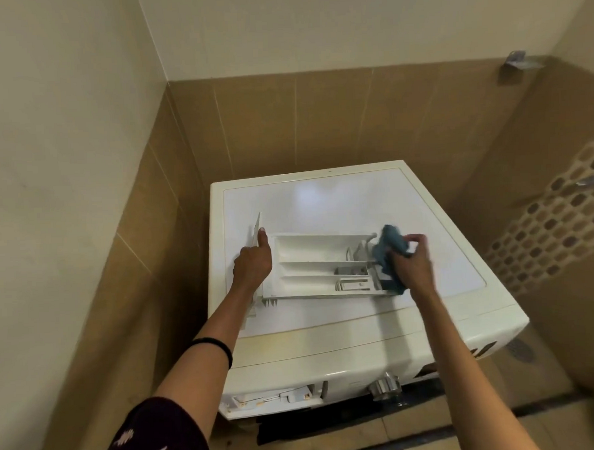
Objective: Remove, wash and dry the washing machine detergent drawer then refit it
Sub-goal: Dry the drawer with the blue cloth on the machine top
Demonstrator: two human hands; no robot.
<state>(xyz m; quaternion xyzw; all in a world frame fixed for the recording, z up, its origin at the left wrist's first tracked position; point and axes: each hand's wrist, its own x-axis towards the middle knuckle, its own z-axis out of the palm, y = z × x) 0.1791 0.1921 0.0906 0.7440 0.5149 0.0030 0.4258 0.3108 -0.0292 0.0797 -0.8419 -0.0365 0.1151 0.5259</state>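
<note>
One tiled wall point(84, 207) close on my left, with a narrow gap between it and the washing machine point(344, 324); a second tiled wall just behind the machine; more open floor to the right.

One left hand point(253, 264), a black band point(214, 345) on that forearm, closed around the front panel end of the drawer, index finger pointing up along the panel.

One drawer point(311, 268), white plastic, out of its slot and lying across the flat lid of the machine, toward the lid's front-left. Front panel at the left end, standing up close to the lid's left edge. Three long compartments run side by side, open side up, with small grey fittings at the right end.

One cloth point(390, 251), blue, bunched against the drawer's right end.

One right hand point(411, 260), fingers curled tight on the cloth.

Bare lid behind and to the right of the drawer.

One empty drawer slot point(272, 397) on the machine's front, upper left. One silver dial point(384, 387) to its right.
</note>
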